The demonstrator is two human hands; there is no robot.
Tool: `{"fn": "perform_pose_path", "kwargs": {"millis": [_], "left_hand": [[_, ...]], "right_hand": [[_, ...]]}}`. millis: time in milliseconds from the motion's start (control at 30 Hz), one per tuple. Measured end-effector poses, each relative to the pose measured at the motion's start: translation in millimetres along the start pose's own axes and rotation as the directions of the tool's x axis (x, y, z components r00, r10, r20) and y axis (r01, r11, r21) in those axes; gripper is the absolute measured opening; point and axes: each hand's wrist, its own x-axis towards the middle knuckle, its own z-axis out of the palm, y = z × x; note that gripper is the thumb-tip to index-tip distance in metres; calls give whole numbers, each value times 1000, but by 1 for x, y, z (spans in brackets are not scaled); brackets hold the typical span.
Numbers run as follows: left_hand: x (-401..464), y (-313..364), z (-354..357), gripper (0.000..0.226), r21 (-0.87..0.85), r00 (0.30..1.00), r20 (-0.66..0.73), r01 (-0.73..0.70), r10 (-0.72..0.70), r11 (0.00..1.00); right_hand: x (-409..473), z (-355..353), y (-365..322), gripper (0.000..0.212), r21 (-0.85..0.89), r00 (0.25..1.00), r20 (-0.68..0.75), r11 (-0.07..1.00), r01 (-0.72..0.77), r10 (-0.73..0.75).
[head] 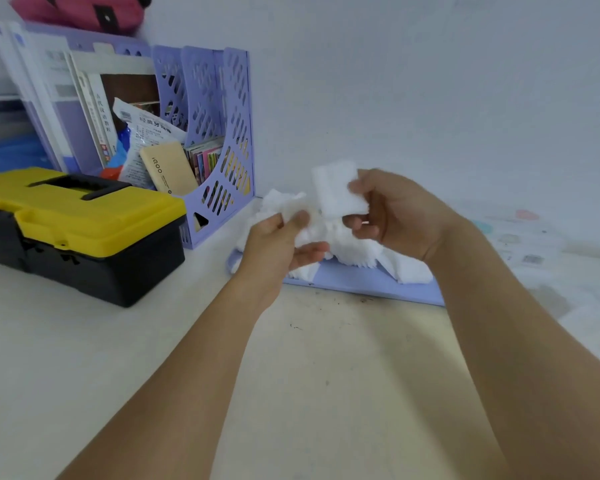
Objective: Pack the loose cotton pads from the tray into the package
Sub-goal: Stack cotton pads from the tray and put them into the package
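A lilac tray [364,284] lies on the table near the wall with a heap of loose white cotton pads [355,249] on it. My right hand [392,216] pinches a small stack of white pads [338,192] upright above the heap. My left hand [278,242] grips a few crumpled-looking white pads [297,206] over the tray's left end. A pale printed package [523,237] lies flat on the table to the right of the tray, blurred.
A yellow and black toolbox [80,226] stands at the left. Behind it a lilac file rack [208,133] holds books, bags and a beige box. The wall rises just behind the tray. Bare tabletop [174,341] stretches in front.
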Motion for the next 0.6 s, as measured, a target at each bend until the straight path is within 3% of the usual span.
{"fn": "perform_pose_path", "kwargs": {"millis": [100, 167, 300, 400, 600], "left_hand": [[-4, -3, 3, 24, 56, 992, 129, 7, -14, 998], [-1, -4, 3, 31, 57, 992, 124, 29, -36, 998], [5, -7, 1, 31, 3, 992, 93, 83, -83, 997], [4, -8, 3, 32, -14, 988, 128, 93, -90, 996], [2, -7, 3, 33, -16, 986, 159, 52, -49, 998]], "right_hand": [[7, 11, 11, 20, -336, 999, -30, 941, -40, 32], [8, 15, 14, 28, -439, 997, -72, 896, -69, 42], [13, 15, 15, 24, -523, 979, -201, 849, -82, -29], [13, 16, 15, 13, -526, 973, -228, 846, -92, -35], [16, 17, 18, 14, -526, 959, -277, 844, -105, -53]]}}
